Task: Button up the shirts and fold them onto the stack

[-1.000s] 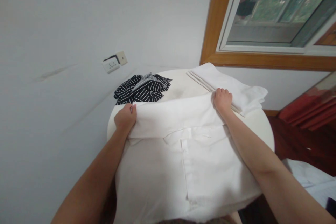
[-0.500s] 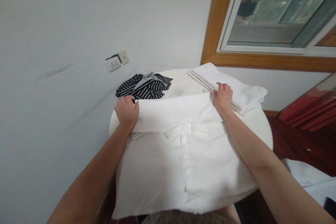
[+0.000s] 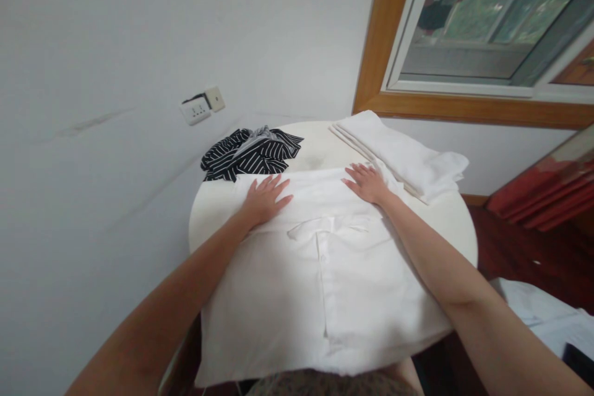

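Observation:
A white shirt (image 3: 273,297) lies spread on a round white table (image 3: 211,207), its far part folded over toward me. The collar and a buttoned placket show near its middle, and the near hem hangs over the table's front edge. My left hand (image 3: 265,200) rests flat on the folded part at the left, fingers spread. Flat on the same fold at the right is my right hand (image 3: 365,183), its fingers also apart. Neither hand grips the cloth.
A black-and-white striped cloth (image 3: 260,154) with a grey tie lies crumpled at the back left. Folded white cloth (image 3: 399,148) sits at the back right. Beyond are a wall with a socket (image 3: 195,111) and a wood-framed window (image 3: 445,105). White fabric (image 3: 533,303) lies low at the right.
Both hands have let go of the folded edge's corners and moved inward onto the shirt. Their fingers have opened out flat.

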A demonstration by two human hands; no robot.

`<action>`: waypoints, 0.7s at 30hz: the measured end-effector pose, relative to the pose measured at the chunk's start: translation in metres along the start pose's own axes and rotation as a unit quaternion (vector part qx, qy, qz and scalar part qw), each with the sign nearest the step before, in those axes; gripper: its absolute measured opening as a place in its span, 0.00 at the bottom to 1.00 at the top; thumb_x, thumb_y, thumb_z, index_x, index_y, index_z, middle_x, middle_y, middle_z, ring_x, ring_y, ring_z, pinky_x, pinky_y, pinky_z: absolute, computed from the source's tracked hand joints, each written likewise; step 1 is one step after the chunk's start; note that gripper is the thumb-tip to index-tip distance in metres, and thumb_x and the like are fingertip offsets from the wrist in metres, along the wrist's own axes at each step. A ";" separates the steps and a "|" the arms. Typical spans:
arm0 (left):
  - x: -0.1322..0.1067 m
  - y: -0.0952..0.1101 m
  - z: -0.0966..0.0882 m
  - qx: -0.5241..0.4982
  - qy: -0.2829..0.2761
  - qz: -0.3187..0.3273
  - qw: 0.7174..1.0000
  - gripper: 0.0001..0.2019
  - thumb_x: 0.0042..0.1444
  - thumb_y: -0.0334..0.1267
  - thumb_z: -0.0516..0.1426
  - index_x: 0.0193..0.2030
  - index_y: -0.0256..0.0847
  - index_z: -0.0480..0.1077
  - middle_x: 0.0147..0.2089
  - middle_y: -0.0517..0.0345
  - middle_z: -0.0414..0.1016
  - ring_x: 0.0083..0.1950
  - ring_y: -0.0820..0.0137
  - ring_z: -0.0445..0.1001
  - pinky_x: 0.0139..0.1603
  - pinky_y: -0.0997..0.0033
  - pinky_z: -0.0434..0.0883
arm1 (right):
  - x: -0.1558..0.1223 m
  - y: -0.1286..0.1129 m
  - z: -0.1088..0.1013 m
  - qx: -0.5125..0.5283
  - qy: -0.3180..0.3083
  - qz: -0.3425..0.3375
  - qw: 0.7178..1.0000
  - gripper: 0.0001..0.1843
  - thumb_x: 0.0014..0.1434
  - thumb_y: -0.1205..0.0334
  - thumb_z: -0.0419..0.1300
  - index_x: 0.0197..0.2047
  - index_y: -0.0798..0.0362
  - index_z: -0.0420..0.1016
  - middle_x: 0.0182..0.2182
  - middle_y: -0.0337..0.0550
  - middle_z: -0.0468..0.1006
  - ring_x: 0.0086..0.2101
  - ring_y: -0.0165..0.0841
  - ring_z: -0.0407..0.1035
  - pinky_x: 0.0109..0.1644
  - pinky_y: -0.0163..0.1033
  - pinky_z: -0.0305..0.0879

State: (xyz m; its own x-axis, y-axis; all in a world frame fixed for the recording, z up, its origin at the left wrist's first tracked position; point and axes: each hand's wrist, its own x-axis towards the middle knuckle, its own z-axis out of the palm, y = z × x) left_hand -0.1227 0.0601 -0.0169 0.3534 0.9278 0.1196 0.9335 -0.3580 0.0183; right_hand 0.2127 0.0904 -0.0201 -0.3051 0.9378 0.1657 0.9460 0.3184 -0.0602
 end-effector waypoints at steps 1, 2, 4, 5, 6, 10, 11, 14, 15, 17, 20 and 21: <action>0.000 -0.003 0.001 0.006 0.006 -0.014 1.000 0.30 0.65 0.56 0.43 0.70 0.47 0.54 0.74 0.52 0.49 0.73 0.56 0.48 0.70 0.44 0.43 | 0.000 0.009 0.001 -0.007 0.002 0.013 1.000 0.34 0.68 0.41 0.39 0.69 0.50 0.58 0.69 0.49 0.54 0.67 0.43 0.47 0.69 0.53 0.40; -0.001 -0.006 0.001 0.013 0.014 -0.029 0.999 0.30 0.65 0.56 0.43 0.70 0.46 0.54 0.73 0.51 0.50 0.73 0.55 0.48 0.70 0.44 0.43 | 0.001 0.017 0.002 -0.014 0.007 0.023 1.000 0.34 0.68 0.42 0.39 0.68 0.51 0.58 0.69 0.49 0.54 0.67 0.43 0.47 0.69 0.53 0.41; -0.003 -0.009 0.002 0.029 0.036 -0.061 0.997 0.31 0.65 0.57 0.43 0.69 0.45 0.56 0.72 0.48 0.52 0.72 0.54 0.50 0.70 0.45 0.44 | 0.001 0.026 0.003 -0.027 0.026 0.046 0.998 0.33 0.68 0.42 0.40 0.68 0.51 0.59 0.68 0.50 0.55 0.67 0.43 0.47 0.68 0.53 0.42; -0.004 -0.011 0.002 0.038 0.048 -0.076 0.995 0.31 0.64 0.57 0.43 0.69 0.44 0.57 0.72 0.47 0.53 0.72 0.53 0.51 0.70 0.46 0.45 | 0.000 0.029 0.004 -0.033 0.038 0.061 0.997 0.33 0.68 0.42 0.40 0.68 0.50 0.60 0.68 0.51 0.56 0.67 0.44 0.47 0.68 0.54 0.42; -0.005 -0.014 0.003 0.046 0.060 -0.090 0.993 0.31 0.64 0.57 0.43 0.69 0.43 0.58 0.72 0.46 0.54 0.72 0.52 0.51 0.70 0.47 0.46 | 0.000 0.030 0.005 -0.038 0.049 0.076 0.995 0.32 0.68 0.42 0.40 0.67 0.50 0.61 0.68 0.51 0.56 0.67 0.44 0.47 0.68 0.56 0.42; -0.011 -0.026 0.007 0.062 0.084 -0.112 0.988 0.31 0.65 0.56 0.43 0.68 0.41 0.59 0.71 0.44 0.55 0.71 0.53 0.53 0.68 0.51 0.51 | -0.001 0.034 0.009 -0.034 0.058 0.105 0.992 0.32 0.69 0.43 0.38 0.67 0.50 0.61 0.67 0.52 0.58 0.66 0.44 0.50 0.67 0.58 0.45; -0.013 -0.029 0.008 0.061 0.085 -0.113 0.988 0.30 0.65 0.55 0.43 0.68 0.41 0.58 0.71 0.44 0.55 0.71 0.54 0.54 0.68 0.51 0.52 | -0.001 0.035 0.010 -0.029 0.056 0.104 0.993 0.32 0.69 0.43 0.38 0.67 0.50 0.61 0.67 0.52 0.58 0.66 0.44 0.50 0.67 0.58 0.46; -0.014 -0.033 0.008 0.052 0.092 -0.107 0.989 0.29 0.65 0.53 0.44 0.68 0.40 0.59 0.70 0.43 0.57 0.70 0.54 0.56 0.67 0.50 0.53 | -0.001 0.037 0.012 -0.023 0.056 0.100 0.993 0.32 0.69 0.43 0.39 0.67 0.51 0.61 0.66 0.53 0.59 0.66 0.45 0.51 0.66 0.59 0.47; -0.015 -0.032 0.007 0.049 0.102 -0.106 0.988 0.28 0.65 0.52 0.45 0.67 0.39 0.61 0.69 0.42 0.58 0.70 0.53 0.56 0.67 0.50 0.54 | -0.001 0.036 0.012 -0.025 0.062 0.097 0.993 0.31 0.69 0.44 0.39 0.66 0.51 0.62 0.66 0.53 0.60 0.65 0.46 0.52 0.66 0.60 0.48; -0.017 -0.028 -0.001 0.046 0.137 -0.091 0.985 0.25 0.65 0.47 0.47 0.63 0.36 0.65 0.68 0.40 0.61 0.69 0.52 0.57 0.67 0.48 0.54 | -0.003 0.032 0.008 -0.031 0.098 0.095 0.990 0.29 0.69 0.47 0.42 0.65 0.53 0.64 0.65 0.55 0.62 0.64 0.48 0.53 0.64 0.61 0.49; -0.025 -0.012 -0.021 0.033 0.175 0.005 0.984 0.20 0.63 0.38 0.48 0.58 0.35 0.70 0.65 0.40 0.65 0.67 0.53 0.59 0.66 0.47 0.56 | -0.013 0.022 -0.007 -0.032 0.170 0.038 0.984 0.23 0.67 0.55 0.48 0.61 0.55 0.69 0.62 0.56 0.66 0.63 0.49 0.54 0.65 0.62 0.47; -0.030 -0.004 -0.028 0.022 0.175 0.049 0.983 0.19 0.63 0.36 0.48 0.57 0.36 0.70 0.64 0.42 0.67 0.66 0.54 0.61 0.66 0.48 0.57 | -0.020 0.018 -0.015 -0.020 0.178 -0.006 0.984 0.22 0.67 0.57 0.49 0.59 0.54 0.70 0.61 0.56 0.67 0.63 0.48 0.55 0.66 0.61 0.47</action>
State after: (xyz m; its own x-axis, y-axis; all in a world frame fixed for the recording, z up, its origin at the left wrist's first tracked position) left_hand -0.1386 0.0309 0.0072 0.4063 0.7933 0.4534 0.9006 -0.4315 -0.0522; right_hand 0.2373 0.0757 -0.0096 -0.2653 0.8240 0.5007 0.9483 0.3167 -0.0186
